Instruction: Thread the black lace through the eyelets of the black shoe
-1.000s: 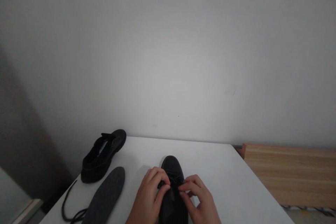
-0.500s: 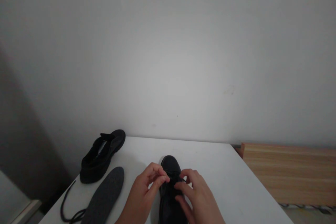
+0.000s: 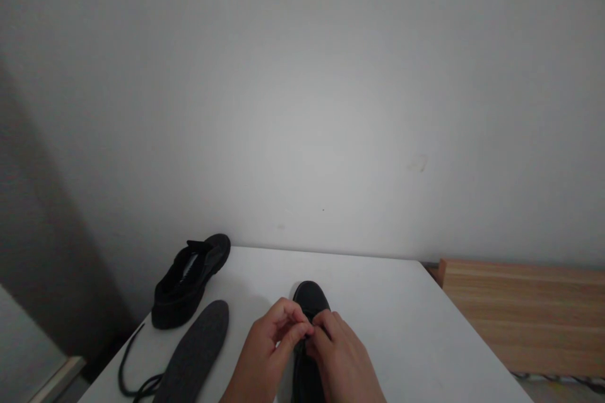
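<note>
A black shoe (image 3: 309,297) lies on the white table (image 3: 378,302), toe pointing away from me. My left hand (image 3: 269,352) and my right hand (image 3: 338,359) meet over its lacing area, fingertips pinched together on what looks like the shoe's lace; the lace itself is too dark to make out. Both hands hide most of the shoe behind the toe.
A second black shoe (image 3: 189,280) sits at the table's far left corner. A grey insole (image 3: 196,352) lies beside it, and a loose black lace (image 3: 135,374) curls at the left edge. A wooden surface (image 3: 524,315) stands to the right. A plain wall is behind.
My two hands have drawn together over the shoe until their fingertips touch; earlier they were a little apart on either side of the lacing.
</note>
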`<state>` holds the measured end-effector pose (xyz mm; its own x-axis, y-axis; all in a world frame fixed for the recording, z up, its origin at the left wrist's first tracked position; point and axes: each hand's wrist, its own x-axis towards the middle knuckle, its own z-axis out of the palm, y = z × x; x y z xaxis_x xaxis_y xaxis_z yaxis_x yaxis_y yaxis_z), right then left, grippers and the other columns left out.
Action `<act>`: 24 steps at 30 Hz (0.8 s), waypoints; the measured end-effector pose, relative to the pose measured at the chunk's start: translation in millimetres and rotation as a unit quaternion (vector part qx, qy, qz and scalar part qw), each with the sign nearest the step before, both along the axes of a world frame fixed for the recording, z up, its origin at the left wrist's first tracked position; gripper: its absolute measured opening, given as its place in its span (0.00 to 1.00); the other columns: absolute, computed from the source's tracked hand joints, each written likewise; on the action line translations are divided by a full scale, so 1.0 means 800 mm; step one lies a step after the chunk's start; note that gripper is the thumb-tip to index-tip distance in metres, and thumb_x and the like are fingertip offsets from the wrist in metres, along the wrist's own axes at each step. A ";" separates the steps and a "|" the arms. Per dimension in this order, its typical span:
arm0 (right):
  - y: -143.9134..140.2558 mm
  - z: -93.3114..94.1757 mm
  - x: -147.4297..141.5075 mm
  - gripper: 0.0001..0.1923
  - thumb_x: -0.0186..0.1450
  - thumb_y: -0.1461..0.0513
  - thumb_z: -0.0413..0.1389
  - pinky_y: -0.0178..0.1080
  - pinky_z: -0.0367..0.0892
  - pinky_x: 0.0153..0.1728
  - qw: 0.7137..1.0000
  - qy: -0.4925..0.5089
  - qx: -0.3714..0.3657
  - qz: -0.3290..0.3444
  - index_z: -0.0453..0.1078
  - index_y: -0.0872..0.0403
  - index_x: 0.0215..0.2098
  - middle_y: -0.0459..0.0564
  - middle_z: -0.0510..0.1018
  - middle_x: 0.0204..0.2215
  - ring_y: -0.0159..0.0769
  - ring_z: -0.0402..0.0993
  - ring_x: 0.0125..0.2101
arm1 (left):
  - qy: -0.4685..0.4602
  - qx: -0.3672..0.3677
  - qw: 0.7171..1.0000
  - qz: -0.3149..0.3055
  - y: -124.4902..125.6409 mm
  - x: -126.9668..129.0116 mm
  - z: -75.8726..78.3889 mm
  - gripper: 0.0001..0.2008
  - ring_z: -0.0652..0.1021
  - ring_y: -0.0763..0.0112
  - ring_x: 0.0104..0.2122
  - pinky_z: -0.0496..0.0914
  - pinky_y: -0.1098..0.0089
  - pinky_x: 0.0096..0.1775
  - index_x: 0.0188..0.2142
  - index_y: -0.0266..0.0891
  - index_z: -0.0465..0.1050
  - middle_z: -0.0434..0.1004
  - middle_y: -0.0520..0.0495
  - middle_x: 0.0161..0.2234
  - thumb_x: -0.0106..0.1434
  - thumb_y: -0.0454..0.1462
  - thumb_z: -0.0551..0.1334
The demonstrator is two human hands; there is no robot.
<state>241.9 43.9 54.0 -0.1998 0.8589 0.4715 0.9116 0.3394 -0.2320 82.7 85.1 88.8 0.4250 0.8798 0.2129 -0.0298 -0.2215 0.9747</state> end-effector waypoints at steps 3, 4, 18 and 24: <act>-0.010 0.007 0.004 0.10 0.71 0.68 0.48 0.33 0.69 0.29 0.979 0.198 -0.040 0.025 0.69 0.51 0.36 0.46 0.77 0.28 0.33 0.74 0.27 | -0.005 -0.002 1.000 0.012 0.001 0.001 0.002 0.08 0.78 0.66 0.34 0.71 0.69 0.39 0.32 0.39 0.72 0.76 0.49 0.30 0.66 0.39 0.60; -0.013 0.012 0.007 0.11 0.73 0.64 0.46 0.32 0.69 0.28 0.963 0.266 -0.042 0.025 0.68 0.51 0.36 0.45 0.76 0.27 0.32 0.74 0.26 | -0.002 -0.001 1.000 0.016 0.001 0.001 0.004 0.08 0.78 0.66 0.34 0.71 0.69 0.39 0.32 0.39 0.72 0.77 0.49 0.30 0.65 0.39 0.60; 0.002 0.045 0.003 0.25 0.61 0.43 0.62 0.32 0.65 0.22 0.787 0.582 -0.187 0.088 0.74 0.55 0.42 0.47 0.76 0.24 0.29 0.68 0.20 | 0.002 0.079 0.996 0.051 0.009 0.012 0.013 0.03 0.75 0.64 0.42 0.66 0.67 0.47 0.29 0.41 0.76 0.72 0.48 0.37 0.60 0.33 0.65; 0.004 0.049 0.003 0.25 0.59 0.42 0.63 0.31 0.62 0.21 0.782 0.577 -0.215 0.091 0.75 0.56 0.36 0.46 0.75 0.23 0.26 0.65 0.19 | -0.061 0.026 0.998 -0.020 0.016 0.012 -0.005 0.04 0.76 0.65 0.39 0.69 0.67 0.43 0.37 0.41 0.76 0.73 0.48 0.36 0.63 0.37 0.64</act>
<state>244.2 47.2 93.5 0.0076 0.9946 0.1032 -0.0442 0.1035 -0.9937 92.5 97.6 84.4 0.4272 0.8496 0.3093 -0.1568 -0.2673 0.9508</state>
